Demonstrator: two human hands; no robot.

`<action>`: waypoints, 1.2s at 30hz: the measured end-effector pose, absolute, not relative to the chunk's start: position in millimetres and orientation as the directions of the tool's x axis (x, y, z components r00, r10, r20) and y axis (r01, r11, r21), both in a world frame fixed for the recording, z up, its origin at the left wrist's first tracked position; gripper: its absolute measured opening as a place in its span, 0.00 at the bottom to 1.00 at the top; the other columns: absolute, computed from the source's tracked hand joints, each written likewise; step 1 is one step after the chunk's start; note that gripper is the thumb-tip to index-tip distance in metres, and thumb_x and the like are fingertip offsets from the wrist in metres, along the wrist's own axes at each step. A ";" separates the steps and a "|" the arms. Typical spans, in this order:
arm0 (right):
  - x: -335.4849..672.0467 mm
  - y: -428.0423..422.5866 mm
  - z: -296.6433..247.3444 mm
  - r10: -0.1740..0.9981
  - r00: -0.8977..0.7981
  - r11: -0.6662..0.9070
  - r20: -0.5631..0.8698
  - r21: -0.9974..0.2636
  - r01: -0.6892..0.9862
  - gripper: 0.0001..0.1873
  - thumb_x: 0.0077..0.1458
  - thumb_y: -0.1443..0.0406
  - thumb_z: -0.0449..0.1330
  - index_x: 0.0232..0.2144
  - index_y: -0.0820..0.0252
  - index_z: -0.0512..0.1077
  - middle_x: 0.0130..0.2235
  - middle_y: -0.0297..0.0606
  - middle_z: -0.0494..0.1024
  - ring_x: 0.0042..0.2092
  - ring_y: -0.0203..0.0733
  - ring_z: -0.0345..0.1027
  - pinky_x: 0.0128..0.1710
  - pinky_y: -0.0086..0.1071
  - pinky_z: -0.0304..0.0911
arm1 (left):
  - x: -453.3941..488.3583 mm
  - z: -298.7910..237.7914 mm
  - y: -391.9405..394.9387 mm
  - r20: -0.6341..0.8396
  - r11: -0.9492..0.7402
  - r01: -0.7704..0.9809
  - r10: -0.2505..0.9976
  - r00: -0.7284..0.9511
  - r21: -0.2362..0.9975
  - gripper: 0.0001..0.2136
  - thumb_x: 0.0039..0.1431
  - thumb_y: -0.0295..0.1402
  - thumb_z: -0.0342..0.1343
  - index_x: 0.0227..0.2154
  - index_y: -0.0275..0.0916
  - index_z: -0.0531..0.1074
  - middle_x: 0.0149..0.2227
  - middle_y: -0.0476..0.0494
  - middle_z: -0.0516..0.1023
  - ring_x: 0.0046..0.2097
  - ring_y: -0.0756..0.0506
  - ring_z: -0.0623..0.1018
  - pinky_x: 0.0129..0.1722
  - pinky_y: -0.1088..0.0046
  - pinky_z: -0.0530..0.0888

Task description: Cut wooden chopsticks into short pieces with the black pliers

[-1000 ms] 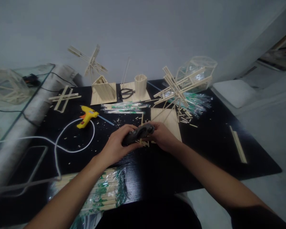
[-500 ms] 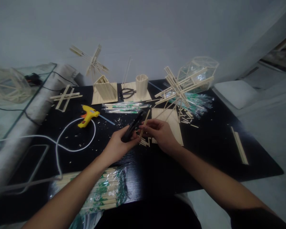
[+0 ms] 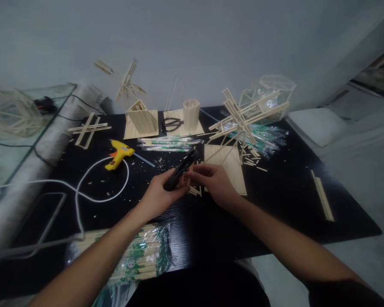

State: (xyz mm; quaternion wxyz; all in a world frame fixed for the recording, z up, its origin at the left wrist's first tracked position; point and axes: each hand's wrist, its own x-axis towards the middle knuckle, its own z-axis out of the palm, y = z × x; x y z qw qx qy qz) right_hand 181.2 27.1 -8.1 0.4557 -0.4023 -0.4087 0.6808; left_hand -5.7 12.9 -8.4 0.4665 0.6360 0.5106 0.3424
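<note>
My left hand [image 3: 160, 194] is closed round the handles of a black cutter [image 3: 181, 169], its head pointing up and to the right. My right hand [image 3: 213, 180] pinches a short pale wooden stick [image 3: 190, 172] held against the cutter's jaws. Both hands hover just above the black table [image 3: 291, 192] at its middle. Under them lies a small pile of cut stick pieces [image 3: 194, 191]. A flat panel of glued sticks [image 3: 227, 164] lies right behind my right hand.
A yellow glue gun [image 3: 119, 153] with a white cable lies to the left. Stick models stand at the back: a windmill [image 3: 128, 81], a cup [image 3: 191, 115], a wheel [image 3: 238, 115]. Wrapped chopstick packs [image 3: 141, 256] lie at the near edge, loose sticks [image 3: 321, 194] to the right.
The cutter went from lying across both hands to standing tilted in my left hand. My right hand let go of it and took a stick, which now sits lower at the jaws.
</note>
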 end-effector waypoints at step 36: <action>183.4 28.5 -12.0 0.953 -0.226 -0.266 -0.203 -0.917 -0.297 0.12 0.44 0.58 0.74 0.30 0.58 0.81 0.34 0.37 0.84 0.38 0.43 0.80 0.43 0.40 0.78 | -12.3 -3.9 13.9 0.058 -0.220 0.592 0.958 0.280 0.775 0.11 0.57 0.40 0.65 0.37 0.42 0.73 0.32 0.52 0.79 0.33 0.48 0.77 0.36 0.71 0.69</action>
